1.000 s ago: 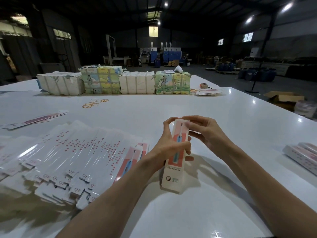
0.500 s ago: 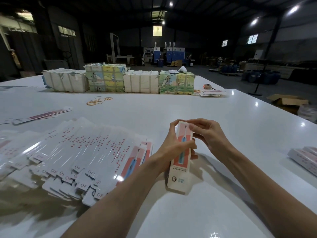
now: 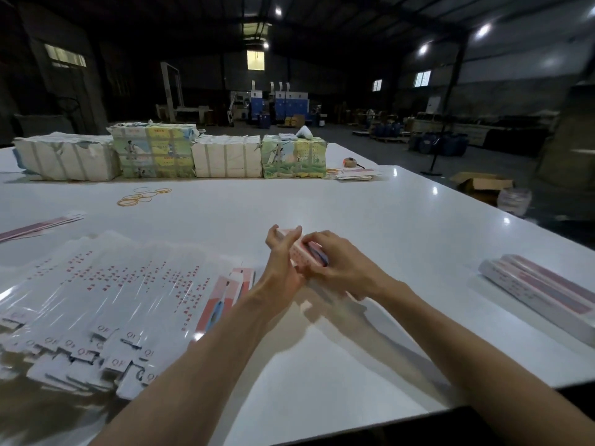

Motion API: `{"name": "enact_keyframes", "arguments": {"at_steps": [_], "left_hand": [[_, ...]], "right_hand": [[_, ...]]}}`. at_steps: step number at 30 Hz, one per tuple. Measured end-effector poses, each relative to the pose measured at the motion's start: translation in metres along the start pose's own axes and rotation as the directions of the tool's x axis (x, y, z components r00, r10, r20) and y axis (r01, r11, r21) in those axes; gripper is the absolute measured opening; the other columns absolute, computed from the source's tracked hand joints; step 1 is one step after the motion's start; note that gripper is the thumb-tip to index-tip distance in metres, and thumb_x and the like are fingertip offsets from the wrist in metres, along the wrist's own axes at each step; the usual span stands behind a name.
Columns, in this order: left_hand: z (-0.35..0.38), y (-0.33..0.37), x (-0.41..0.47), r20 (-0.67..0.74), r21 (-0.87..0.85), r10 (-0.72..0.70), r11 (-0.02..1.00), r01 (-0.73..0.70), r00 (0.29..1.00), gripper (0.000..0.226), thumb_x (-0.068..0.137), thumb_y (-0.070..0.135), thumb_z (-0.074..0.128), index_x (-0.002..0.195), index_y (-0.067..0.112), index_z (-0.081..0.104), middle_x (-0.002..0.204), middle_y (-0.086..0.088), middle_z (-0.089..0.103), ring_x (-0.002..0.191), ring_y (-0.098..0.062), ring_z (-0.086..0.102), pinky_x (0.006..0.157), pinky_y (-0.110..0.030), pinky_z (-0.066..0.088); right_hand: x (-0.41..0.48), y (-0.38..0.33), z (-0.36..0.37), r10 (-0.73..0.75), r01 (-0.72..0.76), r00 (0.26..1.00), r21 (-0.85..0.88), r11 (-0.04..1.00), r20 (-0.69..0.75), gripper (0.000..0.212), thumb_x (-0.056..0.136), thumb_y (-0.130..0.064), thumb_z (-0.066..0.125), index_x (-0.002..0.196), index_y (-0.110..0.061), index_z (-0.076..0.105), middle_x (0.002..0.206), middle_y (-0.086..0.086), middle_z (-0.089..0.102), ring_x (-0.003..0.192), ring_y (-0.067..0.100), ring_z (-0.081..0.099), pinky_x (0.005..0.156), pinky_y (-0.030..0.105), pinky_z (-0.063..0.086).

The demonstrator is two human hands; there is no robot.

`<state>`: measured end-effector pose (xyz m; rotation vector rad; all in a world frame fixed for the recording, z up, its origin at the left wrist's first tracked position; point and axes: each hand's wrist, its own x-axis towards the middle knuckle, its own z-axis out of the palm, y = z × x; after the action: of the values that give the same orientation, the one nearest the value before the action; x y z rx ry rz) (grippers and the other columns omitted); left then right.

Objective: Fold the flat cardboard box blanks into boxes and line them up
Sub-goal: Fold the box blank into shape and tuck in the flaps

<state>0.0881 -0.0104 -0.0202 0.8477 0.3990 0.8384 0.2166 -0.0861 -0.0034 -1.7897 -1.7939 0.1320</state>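
White table [image 3: 370, 220] across most of the frame. Lower left, fanned out flat on it, a wide spread of box blanks [image 3: 112, 294]. Upper left, along the far side, a row of wrapped bundles [image 3: 167, 156]. At the right edge, long boxes [image 3: 541, 294] lying side by side. Centre: left hand [image 3: 283, 262] and right hand [image 3: 338, 265], both curled round one tilted box [image 3: 297, 255], gripping it (motion-blurred, lower end hidden). Left of centre, higher up, loose rubber bands [image 3: 141, 197].
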Motion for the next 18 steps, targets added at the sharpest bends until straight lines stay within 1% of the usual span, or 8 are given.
{"name": "enact_keyframes", "arguments": {"at_steps": [2, 3, 5, 7, 10, 13, 16, 18], "left_hand": [[-0.001, -0.004, -0.003, 0.056, 0.175, -0.043, 0.984, 0.033, 0.997, 0.063, 0.106, 0.043, 0.059, 0.156, 0.047, 0.021, 0.134, -0.008, 0.059, 0.092, -0.026, 0.079, 0.074, -0.044, 0.064], [-0.001, -0.006, -0.005, 0.059, 0.292, -0.06, 0.956, 0.041, 0.996, 0.066, 0.105, 0.049, 0.057, 0.156, 0.053, 0.016, 0.138, -0.003, 0.059, 0.093, -0.028, 0.079, 0.078, -0.044, 0.065], [-0.004, -0.01, -0.007, 0.082, 0.483, -0.065, 0.875, 0.017, 0.995, 0.062, 0.103, 0.053, 0.059, 0.152, 0.056, 0.021, 0.128, 0.004, 0.069, 0.087, -0.026, 0.08, 0.074, -0.039, 0.065], [-0.006, -0.013, -0.006, 0.125, 0.588, -0.049, 0.808, -0.034, 0.991, 0.047, 0.104, 0.045, 0.061, 0.146, 0.041, 0.04, 0.106, 0.002, 0.077, 0.077, -0.021, 0.077, 0.067, -0.031, 0.061], [-0.009, -0.014, -0.006, 0.193, 0.655, -0.032, 0.748, -0.105, 0.981, 0.024, 0.106, 0.027, 0.06, 0.13, 0.032, 0.063, 0.098, -0.001, 0.079, 0.07, -0.016, 0.069, 0.062, -0.025, 0.055], [-0.011, -0.015, -0.007, 0.23, 0.678, -0.026, 0.721, -0.141, 0.973, 0.024, 0.106, 0.02, 0.059, 0.121, 0.035, 0.07, 0.097, -0.002, 0.079, 0.07, -0.015, 0.068, 0.065, -0.026, 0.055], [-0.011, -0.017, -0.006, 0.247, 0.684, -0.025, 0.713, -0.155, 0.969, 0.024, 0.107, 0.017, 0.058, 0.119, 0.032, 0.071, 0.095, -0.003, 0.078, 0.071, -0.016, 0.069, 0.067, -0.027, 0.056], [-0.01, -0.017, -0.006, 0.257, 0.687, -0.025, 0.708, -0.165, 0.966, 0.024, 0.107, 0.014, 0.057, 0.118, 0.029, 0.072, 0.094, -0.005, 0.078, 0.07, -0.017, 0.069, 0.065, -0.026, 0.055]], "right_hand": [[-0.01, 0.004, -0.013, 0.015, -0.016, 1.0, -0.016, 1.0, -0.026, 0.043, 0.095, -0.043, 0.071, 0.132, -0.022, 0.061, 0.123, 0.004, 0.066, 0.1, 0.018, 0.063, 0.086, 0.034, 0.056], [-0.018, 0.008, -0.019, 0.015, -0.017, 0.999, -0.036, 0.999, -0.04, 0.042, 0.096, -0.044, 0.069, 0.132, -0.023, 0.061, 0.123, 0.003, 0.067, 0.099, 0.016, 0.063, 0.084, 0.032, 0.057], [-0.039, 0.021, -0.033, 0.04, -0.047, 0.996, -0.091, 0.995, -0.075, 0.041, 0.097, -0.041, 0.069, 0.134, -0.025, 0.059, 0.128, 0.003, 0.067, 0.099, 0.014, 0.064, 0.081, 0.03, 0.059], [-0.064, 0.041, -0.05, 0.146, -0.159, 0.984, -0.127, 0.979, -0.103, 0.044, 0.095, -0.036, 0.072, 0.136, -0.028, 0.057, 0.134, 0.002, 0.063, 0.103, 0.015, 0.064, 0.084, 0.031, 0.061], [-0.107, 0.075, -0.077, 0.32, -0.347, 0.933, -0.177, 0.921, -0.168, 0.041, 0.097, -0.035, 0.072, 0.134, -0.033, 0.055, 0.134, -0.003, 0.062, 0.104, 0.014, 0.064, 0.085, 0.028, 0.056], [-0.148, 0.104, -0.099, 0.444, -0.506, 0.856, -0.252, 0.825, -0.265, 0.039, 0.097, -0.043, 0.068, 0.134, -0.04, 0.052, 0.131, -0.011, 0.062, 0.095, 0.008, 0.061, 0.078, 0.024, 0.05], [-0.179, 0.123, -0.114, 0.453, -0.57, 0.816, -0.376, 0.73, -0.359, 0.037, 0.097, -0.04, 0.064, 0.133, -0.036, 0.057, 0.133, -0.01, 0.063, 0.107, 0.01, 0.062, 0.091, 0.032, 0.055], [-0.192, 0.129, -0.122, 0.394, -0.557, 0.828, -0.507, 0.658, -0.399, 0.036, 0.099, -0.034, 0.061, 0.135, -0.031, 0.058, 0.137, -0.006, 0.063, 0.12, 0.013, 0.06, 0.103, 0.034, 0.051]]}}
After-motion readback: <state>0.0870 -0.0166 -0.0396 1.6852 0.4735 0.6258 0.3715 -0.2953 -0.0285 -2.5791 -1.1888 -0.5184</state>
